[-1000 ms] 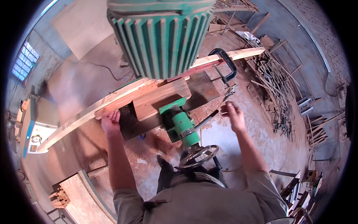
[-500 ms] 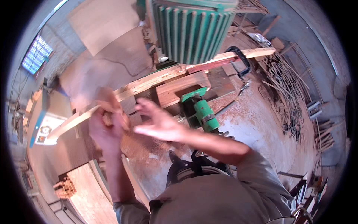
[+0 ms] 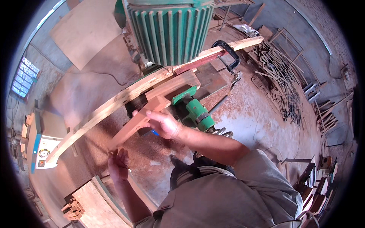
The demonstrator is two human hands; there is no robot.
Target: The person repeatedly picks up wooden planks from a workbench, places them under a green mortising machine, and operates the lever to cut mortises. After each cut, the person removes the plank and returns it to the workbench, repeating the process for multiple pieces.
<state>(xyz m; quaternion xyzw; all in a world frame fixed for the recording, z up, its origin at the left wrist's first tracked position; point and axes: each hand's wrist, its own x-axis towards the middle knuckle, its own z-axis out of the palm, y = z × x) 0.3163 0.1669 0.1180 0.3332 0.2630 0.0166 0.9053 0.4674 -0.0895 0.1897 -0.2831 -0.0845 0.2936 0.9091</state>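
My right hand [image 3: 164, 124] is closed around the upper part of a short squared wooden piece [image 3: 131, 129], thumb on top. The piece slants down to the left, and a slot shows in its side. At its lower end is my left hand [image 3: 118, 165], fingers curled and fingertips at the wood. The piece's upper end lies near a wooden block [image 3: 173, 84] on the machine table, close to a green clamp [image 3: 199, 114] with a flat green pad. Behind them runs a long pale wooden beam [image 3: 114, 100].
A large green ribbed motor [image 3: 171, 34] stands over the beam. A black G-clamp [image 3: 230, 55] grips the beam's right part. Sawdust and a heap of wood sticks [image 3: 279, 79] cover the floor at right. A control box [image 3: 45, 152] stands at left, a plywood board [image 3: 95, 201] lower left.
The wooden piece, blurred in my left hand before, has come right and toward the clamp. My right hand, open before, has closed on it. My left hand has moved down to its lower end.
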